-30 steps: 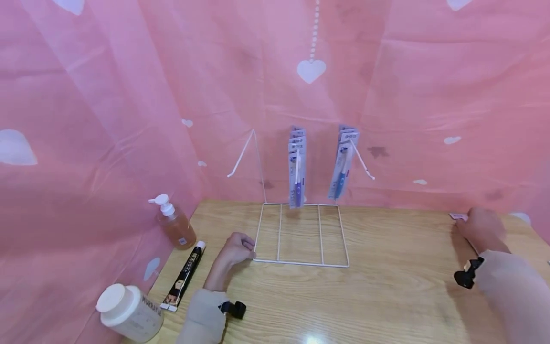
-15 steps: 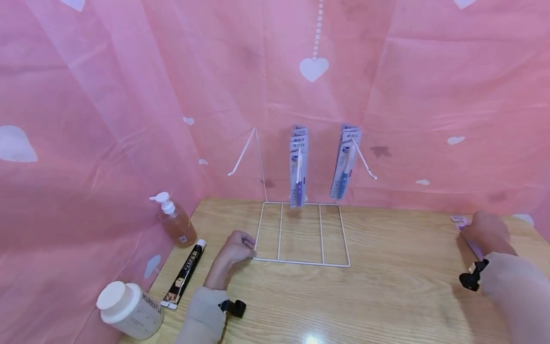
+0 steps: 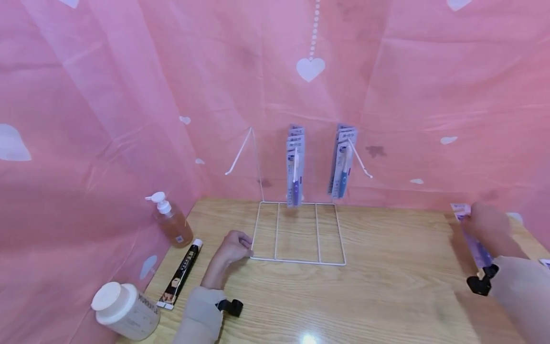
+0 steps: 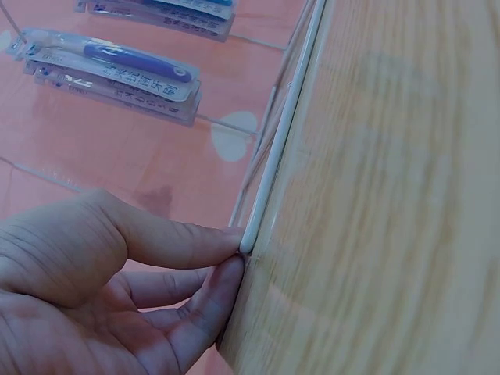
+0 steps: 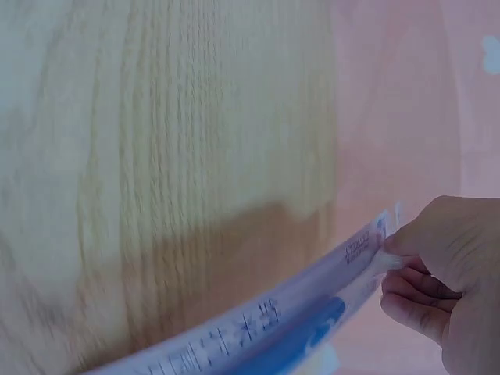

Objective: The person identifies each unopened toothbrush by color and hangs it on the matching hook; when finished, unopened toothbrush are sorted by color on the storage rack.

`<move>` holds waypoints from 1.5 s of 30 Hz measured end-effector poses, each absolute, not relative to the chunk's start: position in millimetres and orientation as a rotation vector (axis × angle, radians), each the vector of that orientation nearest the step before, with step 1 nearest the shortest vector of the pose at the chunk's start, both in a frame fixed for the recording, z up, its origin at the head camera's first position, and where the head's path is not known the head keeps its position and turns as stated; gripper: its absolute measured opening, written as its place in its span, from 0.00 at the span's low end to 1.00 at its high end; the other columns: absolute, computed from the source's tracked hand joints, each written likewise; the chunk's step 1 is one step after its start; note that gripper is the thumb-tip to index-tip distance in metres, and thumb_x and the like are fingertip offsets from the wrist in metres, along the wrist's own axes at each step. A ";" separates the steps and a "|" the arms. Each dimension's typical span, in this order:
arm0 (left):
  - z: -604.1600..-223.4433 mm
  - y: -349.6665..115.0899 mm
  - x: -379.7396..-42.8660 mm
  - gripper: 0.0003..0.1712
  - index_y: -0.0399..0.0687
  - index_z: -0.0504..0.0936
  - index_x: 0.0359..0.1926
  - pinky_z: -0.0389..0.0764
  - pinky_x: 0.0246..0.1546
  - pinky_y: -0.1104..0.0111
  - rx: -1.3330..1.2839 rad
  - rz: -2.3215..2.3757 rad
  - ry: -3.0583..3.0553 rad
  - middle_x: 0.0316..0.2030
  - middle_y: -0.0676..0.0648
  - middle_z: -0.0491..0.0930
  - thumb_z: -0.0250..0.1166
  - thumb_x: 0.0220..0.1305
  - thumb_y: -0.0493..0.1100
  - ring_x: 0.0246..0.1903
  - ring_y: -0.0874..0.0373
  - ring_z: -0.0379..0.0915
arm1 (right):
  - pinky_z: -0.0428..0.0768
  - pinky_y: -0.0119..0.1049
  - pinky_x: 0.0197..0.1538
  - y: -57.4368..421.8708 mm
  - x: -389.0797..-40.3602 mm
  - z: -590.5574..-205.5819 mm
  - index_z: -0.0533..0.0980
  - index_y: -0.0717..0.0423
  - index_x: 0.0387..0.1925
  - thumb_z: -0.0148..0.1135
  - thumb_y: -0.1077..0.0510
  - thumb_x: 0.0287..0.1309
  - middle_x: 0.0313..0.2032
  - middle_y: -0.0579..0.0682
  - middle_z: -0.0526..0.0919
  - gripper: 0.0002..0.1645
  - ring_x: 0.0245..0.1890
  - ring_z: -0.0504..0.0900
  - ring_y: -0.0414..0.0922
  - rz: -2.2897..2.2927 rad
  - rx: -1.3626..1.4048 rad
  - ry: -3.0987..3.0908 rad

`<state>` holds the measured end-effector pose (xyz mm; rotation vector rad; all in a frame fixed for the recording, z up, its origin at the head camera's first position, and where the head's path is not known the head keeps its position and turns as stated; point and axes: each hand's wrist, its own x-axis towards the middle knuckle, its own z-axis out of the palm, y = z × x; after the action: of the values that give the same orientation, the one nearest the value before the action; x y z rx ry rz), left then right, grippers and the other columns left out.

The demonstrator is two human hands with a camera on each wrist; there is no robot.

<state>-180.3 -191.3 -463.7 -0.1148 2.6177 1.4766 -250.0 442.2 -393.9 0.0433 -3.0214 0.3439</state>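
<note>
**Left hand braces the wire rack while the right lifts a toothbrush pack**

The left hand (image 3: 229, 248) rests on the table (image 3: 386, 296) at the front left corner of the white wire rack (image 3: 296, 260). In the left wrist view its fingers (image 4: 187, 246) are curled and press against the end of the rack's base wire, apparently to keep the light frame from sliding. The rack stands at the back of the table with 3 slanted hooks. 2 of them carry hanging toothbrush packs (image 3: 294, 167), and the left hook (image 3: 237, 153) is bare.

The right hand (image 3: 487, 224) is at the far right edge of the table, well apart from the rack. Its fingers (image 5: 406, 277) pinch the top end of a toothbrush pack (image 5: 266, 328), which slopes down from the grip, so the pack seems to be just lifted off the table.

Along the left edge stand a pump bottle (image 3: 171, 222), a dark tube (image 3: 180, 274) lying flat, and a white jar (image 3: 124, 310).

The pack in the right hand is blurred and partly behind the hand in the head view. Its lower end is cut off in the wrist view, so whether it touches the table cannot be told. The print on the packs is too small to read.
</note>
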 end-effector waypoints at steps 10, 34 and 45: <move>-459.0 -192.3 -176.7 0.15 0.33 0.81 0.38 0.78 0.39 0.62 -0.132 1.485 2.619 0.33 0.43 0.78 0.71 0.46 0.25 0.34 0.52 0.74 | 0.63 0.44 0.15 422.6 -240.2 -357.9 0.64 0.57 0.15 0.49 0.60 0.56 0.14 0.51 0.68 0.15 0.13 0.68 0.49 0.313 0.142 -2.859; -461.9 -190.5 -179.0 0.15 0.33 0.81 0.38 0.77 0.37 0.64 -0.126 1.485 2.624 0.32 0.43 0.77 0.72 0.46 0.24 0.35 0.51 0.74 | 0.65 0.39 0.16 305.6 -183.8 -283.2 0.73 0.73 0.30 0.60 0.62 0.60 0.22 0.64 0.75 0.14 0.16 0.71 0.52 0.281 0.402 -2.380; -461.2 -189.8 -179.4 0.15 0.33 0.81 0.37 0.76 0.35 0.66 -0.114 1.499 2.622 0.31 0.43 0.77 0.72 0.45 0.24 0.34 0.52 0.73 | 0.69 0.28 0.25 242.1 -140.8 -255.3 0.80 0.68 0.33 0.64 0.57 0.56 0.25 0.58 0.82 0.14 0.22 0.79 0.51 0.395 0.621 -2.107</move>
<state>-179.4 -189.8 -461.2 -0.1135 2.6221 1.4988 -140.8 242.1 -255.3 0.6212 -2.1066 0.3948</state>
